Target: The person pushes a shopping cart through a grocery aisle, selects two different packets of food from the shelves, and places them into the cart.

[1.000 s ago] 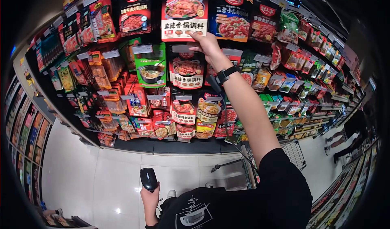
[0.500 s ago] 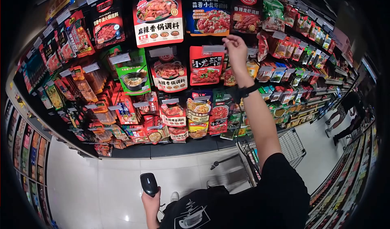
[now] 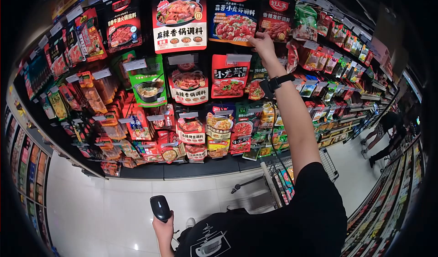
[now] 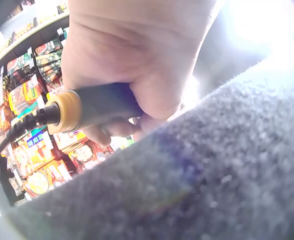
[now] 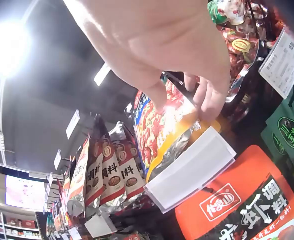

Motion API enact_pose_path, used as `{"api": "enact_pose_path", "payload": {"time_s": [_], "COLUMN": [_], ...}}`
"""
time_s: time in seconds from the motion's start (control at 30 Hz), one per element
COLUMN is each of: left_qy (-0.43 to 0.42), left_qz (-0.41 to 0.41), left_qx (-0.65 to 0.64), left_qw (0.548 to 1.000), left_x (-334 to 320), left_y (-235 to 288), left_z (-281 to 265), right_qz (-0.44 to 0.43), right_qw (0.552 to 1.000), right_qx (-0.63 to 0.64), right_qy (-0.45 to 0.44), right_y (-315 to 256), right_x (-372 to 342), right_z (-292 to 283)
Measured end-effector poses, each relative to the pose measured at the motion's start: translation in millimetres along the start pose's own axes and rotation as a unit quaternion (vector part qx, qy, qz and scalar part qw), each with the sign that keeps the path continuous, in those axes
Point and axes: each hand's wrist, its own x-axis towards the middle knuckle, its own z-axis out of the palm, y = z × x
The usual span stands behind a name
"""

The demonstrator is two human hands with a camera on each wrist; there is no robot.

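The right hand [image 3: 264, 49] seems to pinch the lower corner of the blue packet [image 3: 233, 16], which sits in the upper row between a white-and-red packet [image 3: 179, 22] and a dark red packet [image 3: 275, 16], though its fingertips are partly hidden; a light hold, tilting the corner gently, should avoid creasing the foil. The left hand [image 3: 163, 229] grips a black scanner [image 3: 159, 207], well apart and lower. A white price tag [image 5: 191, 169] crowds the packet's bottom edge, so the freer room lies outward, above the floor [image 3: 114, 202].
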Motion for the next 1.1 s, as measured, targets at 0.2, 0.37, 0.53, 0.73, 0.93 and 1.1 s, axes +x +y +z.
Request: {"api": "enact_pose_path", "payload": {"time_s": [0.2, 0.37, 0.53, 0.73, 0.93, 1.1], "left_qy": [0.009, 0.033, 0.043, 0.054, 0.066, 0.086], "left_qz": [-0.003, 0.006, -0.007, -0.006, -0.01, 0.022], "left_qx": [-0.007, -0.005, -0.012, -0.026, -0.033, -0.028], "left_qw": [1.0, 0.999, 0.999, 0.998, 0.997, 0.996], "left_x": [-4.2, -5.4, -10.9, -19.5, -30.9, -35.8], "left_y": [-2.5, -17.4, -18.1, -20.6, -18.3, -25.5], "left_z": [-4.3, -7.6, -8.6, -7.6, -8.1, -10.7], "right_qz": [0.006, 0.028, 0.044, 0.003, -0.102, -0.134], "right_qw": [0.999, 0.997, 0.978, 0.992, 0.958, 0.951], "right_qx": [-0.039, 0.015, 0.19, 0.118, -0.25, -0.254], "right_qy": [0.012, -0.064, -0.075, -0.048, 0.1, 0.115], "right_y": [-10.9, -6.4, -8.7, 0.3, -26.3, -23.5], "right_x": [2.5, 14.6, 11.1, 21.1, 2.0, 0.8], "right_z": [17.1, 19.4, 20.3, 14.7, 16.7, 13.9]}}
